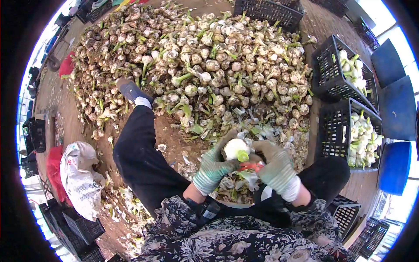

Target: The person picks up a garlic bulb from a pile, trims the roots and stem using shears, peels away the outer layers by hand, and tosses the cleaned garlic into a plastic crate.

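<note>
My left hand [212, 168], in a dirty grey-green knit glove, is wrapped round a peeled white garlic bulb [235, 147]. The bulb's short green cut stem points toward me. My right hand [275, 162], gloved the same way, is closed on a small red-handled tool [252, 166] right beside the bulb; its working end is mostly hidden by the fingers. Under both hands lie loose garlic skins and trimmings [227, 185]. Beyond them spreads a large heap of unpeeled, soil-stained garlic [209, 65] with stubby stems.
Two black crates, a far crate [327, 72] and a near crate [334, 131], hold cleaned white garlic at the right, beside blue panels [395, 168]. Another black crate [268, 15] stands behind the heap. White sacking [80, 179] lies at the left, near stacked black crates [83, 222].
</note>
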Motion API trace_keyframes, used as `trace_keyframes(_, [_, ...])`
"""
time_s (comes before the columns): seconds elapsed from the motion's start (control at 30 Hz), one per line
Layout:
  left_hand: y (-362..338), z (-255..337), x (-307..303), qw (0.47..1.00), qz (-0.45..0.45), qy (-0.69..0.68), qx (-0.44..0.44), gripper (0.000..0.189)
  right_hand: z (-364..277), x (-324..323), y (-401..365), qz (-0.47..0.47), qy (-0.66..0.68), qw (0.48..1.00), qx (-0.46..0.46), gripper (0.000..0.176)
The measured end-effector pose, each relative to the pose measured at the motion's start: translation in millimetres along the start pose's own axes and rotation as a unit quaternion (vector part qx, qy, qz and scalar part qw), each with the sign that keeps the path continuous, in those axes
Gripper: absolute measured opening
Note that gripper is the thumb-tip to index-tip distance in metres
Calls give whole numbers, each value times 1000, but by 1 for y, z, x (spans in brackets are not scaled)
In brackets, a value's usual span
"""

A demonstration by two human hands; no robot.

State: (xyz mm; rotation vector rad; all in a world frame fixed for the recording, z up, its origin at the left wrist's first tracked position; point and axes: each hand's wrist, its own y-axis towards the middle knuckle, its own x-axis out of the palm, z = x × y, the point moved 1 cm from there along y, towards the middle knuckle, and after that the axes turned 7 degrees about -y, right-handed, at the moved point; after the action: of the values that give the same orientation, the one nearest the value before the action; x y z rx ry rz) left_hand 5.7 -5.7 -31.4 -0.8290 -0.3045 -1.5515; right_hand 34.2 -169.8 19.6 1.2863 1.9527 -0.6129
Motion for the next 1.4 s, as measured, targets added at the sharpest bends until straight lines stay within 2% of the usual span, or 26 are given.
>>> trace_keyframes(0.07, [-1, 5, -3, 999, -17, 2, -33, 73, 2, 3, 0, 11, -75, 997, 18, 30])
trace_keyframes(0.17, [-1, -3, -14, 995, -53, -16, -85, 75, 29, 9, 4, -8, 12, 995, 98, 20])
trace_keyframes(0.23, [5, -6, -17, 986, -101, -57, -117, 77, 44, 10, 9, -24, 250, 966, 58, 22])
trace_keyframes(0.27, [1, -2, -11, 977, -96, -144, -126, 81, 39, 3, 8, -38, 236, 969, 59, 34])
trace_keyframes(0.3, [2, -1, -5, 977, -96, -144, -127, 81, 37, 6, 8, -38, 236, 969, 60, 34])
trace_keyframes(0.37, [5, -1, 1, 990, -66, -37, -120, 89, 36, 17, 7, -75, 519, 844, 111, 52])
trace_keyframes(0.4, [7, -14, -11, 992, -98, 41, -69, 94, 43, 20, 9, -110, 346, 925, 111, 63])
trace_keyframes(0.43, [6, -11, -8, 992, -99, 42, -72, 94, 39, 16, 11, -109, 348, 924, 113, 63])
trace_keyframes(0.5, [3, -5, -1, 994, -32, -21, -107, 95, 25, 6, 17, -140, 130, 980, -47, 58])
trace_keyframes(0.53, [0, -4, -10, 991, -77, 85, -64, 95, 32, 8, 17, -177, 162, 971, -1, 58])
trace_keyframes(0.57, [0, -7, -15, 991, -76, 85, -64, 95, 37, 10, 16, -177, 162, 971, -1, 58])
trace_keyframes(0.6, [0, -8, -18, 990, -82, 105, -56, 96, 43, 13, 14, -194, 365, 909, 54, 58])
trace_keyframes(0.63, [1, -7, -18, 987, -88, 124, -48, 96, 46, 12, 13, -202, 550, 803, 107, 57])
trace_keyframes(0.67, [1, -3, -13, 991, -73, 105, -46, 95, 50, 6, 12, -195, 460, 858, 118, 53])
trace_keyframes(0.7, [2, -3, -12, 991, -73, 104, -47, 95, 48, 5, 10, -195, 459, 858, 119, 53])
trace_keyframes(0.77, [5, -2, -11, 973, -49, 225, 3, 92, 30, -4, 10, -126, 209, 970, 17, 41])
trace_keyframes(0.8, [6, -4, -15, 960, -50, 275, 30, 90, 10, -11, 10, -76, 133, 988, 35, 30])
trace_keyframes(0.93, [4, -5, -13, 971, -52, 232, -2, 89, 6, -2, 3, -23, 90, 993, 67, 18])
trace_keyframes(1.0, [3, 0, -14, 974, -120, 168, -96, 90, 19, 1, 5, -18, 125, 989, 71, 19])
trace_keyframes(1.1, [1, 9, -3, 981, -123, 122, -87, 90, 31, 2, 3, -14, 169, 985, 30, 21])
trace_keyframes(1.17, [2, 3, -4, 984, -127, 116, -34, 88, 33, 4, 2, -44, 261, 962, 72, 22])
trace_keyframes(1.23, [3, 1, 2, 997, -10, 77, 27, 83, 27, 2, -2, -38, 293, 950, 102, 22])
trace_keyframes(1.27, [3, 0, 2, 998, -14, 59, 21, 69, 23, 4, -2, -70, 235, 966, 84, 22])
trace_keyframes(1.3, [2, 0, 3, 998, -15, 62, 18, 69, 19, 8, -3, -102, 175, 977, 67, 24])
trace_keyframes(1.33, [2, 1, 4, 999, 35, -1, -14, 61, 13, 12, -3, -87, 193, 977, 8, 21])
trace_keyframes(1.4, [8, -10, -6, 982, 130, -127, -42, 40, 15, 14, -1, -92, 222, 968, 67, 22])
